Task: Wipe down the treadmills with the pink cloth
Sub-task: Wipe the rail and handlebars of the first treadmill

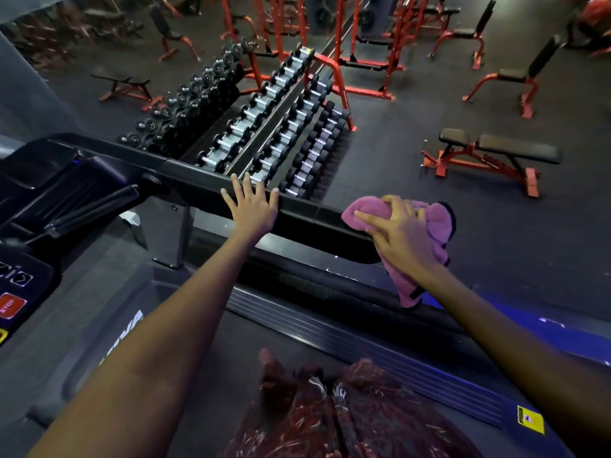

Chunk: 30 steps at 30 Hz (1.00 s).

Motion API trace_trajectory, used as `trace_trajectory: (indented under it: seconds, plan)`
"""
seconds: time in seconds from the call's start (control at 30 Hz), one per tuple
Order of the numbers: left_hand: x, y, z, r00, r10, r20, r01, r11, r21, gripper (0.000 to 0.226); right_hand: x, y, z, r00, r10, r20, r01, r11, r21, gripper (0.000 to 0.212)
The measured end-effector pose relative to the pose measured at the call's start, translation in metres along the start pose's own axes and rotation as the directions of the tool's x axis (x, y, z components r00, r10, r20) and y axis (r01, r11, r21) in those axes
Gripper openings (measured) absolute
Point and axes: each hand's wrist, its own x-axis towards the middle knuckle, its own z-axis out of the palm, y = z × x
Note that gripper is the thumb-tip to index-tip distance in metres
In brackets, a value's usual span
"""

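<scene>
I stand on a black treadmill, its belt [132, 292] under me. Its right handrail [310, 216] runs from the console [49, 180] toward the lower right. My left hand [253, 206] rests flat on the rail with fingers spread and straight. At the rail's end, my right hand [396, 233] grips the pink cloth [433, 226], fingers curled over it and pressing it onto the rail. Part of the cloth hangs down below my wrist.
A red stop button [11, 307] shows at the left edge on the console. Beyond the rail stands a dumbbell rack [264, 120] on a red frame. Red weight benches [489, 153] and racks [363, 44] are spread over the dark gym floor.
</scene>
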Motion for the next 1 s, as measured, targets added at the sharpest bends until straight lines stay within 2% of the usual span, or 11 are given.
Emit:
trace_trajectory:
  seconds: [0.17, 0.2, 0.33, 0.5, 0.53, 0.63, 0.7, 0.9, 1.0]
  plan:
    - [-0.005, -0.002, 0.000, 0.997, 0.078, -0.011, -0.077, 0.992, 0.096, 0.056, -0.018, 0.008, -0.004, 0.994, -0.105, -0.027, 0.102, 0.990, -0.096, 0.038]
    - [-0.004, -0.005, -0.001, 0.995, 0.095, -0.015, -0.093, 0.988, 0.121, 0.056, -0.018, 0.006, -0.004, 0.996, -0.077, -0.041, 0.073, 0.993, -0.090, 0.038]
    - [0.004, -0.009, -0.010, 0.988, 0.151, -0.031, -0.147, 0.983, 0.109, 0.056, -0.015, -0.021, 0.005, 0.970, 0.187, -0.156, -0.197, 0.979, -0.053, 0.033]
    - [0.015, -0.022, -0.025, 0.969, 0.228, 0.095, -0.237, 0.967, 0.096, 0.065, -0.018, -0.035, 0.005, 0.987, 0.096, -0.132, -0.127, 0.960, -0.249, 0.036]
    - [0.015, -0.027, -0.027, 0.963, 0.243, 0.117, -0.255, 0.962, 0.100, 0.066, -0.019, -0.037, 0.005, 0.986, 0.120, -0.114, -0.146, 0.954, -0.260, 0.037]
    - [0.017, -0.038, -0.031, 0.946, 0.296, 0.129, -0.310, 0.946, 0.100, 0.065, -0.020, -0.056, 0.015, 0.921, 0.338, -0.193, -0.375, 0.902, -0.214, 0.038]
    - [0.018, -0.043, -0.031, 0.938, 0.326, 0.116, -0.337, 0.937, 0.088, 0.062, -0.021, -0.074, 0.028, 0.875, 0.410, -0.256, -0.465, 0.860, -0.213, 0.039]
    - [0.019, -0.044, -0.026, 0.900, 0.419, 0.121, -0.427, 0.903, 0.045, 0.058, -0.034, -0.084, 0.044, 0.852, 0.364, -0.377, -0.484, 0.821, -0.302, 0.050]
    - [0.016, -0.052, -0.022, 0.894, 0.424, 0.143, -0.435, 0.899, 0.050, 0.059, -0.040, -0.087, 0.063, 0.752, 0.420, -0.507, -0.561, 0.813, -0.158, 0.054]
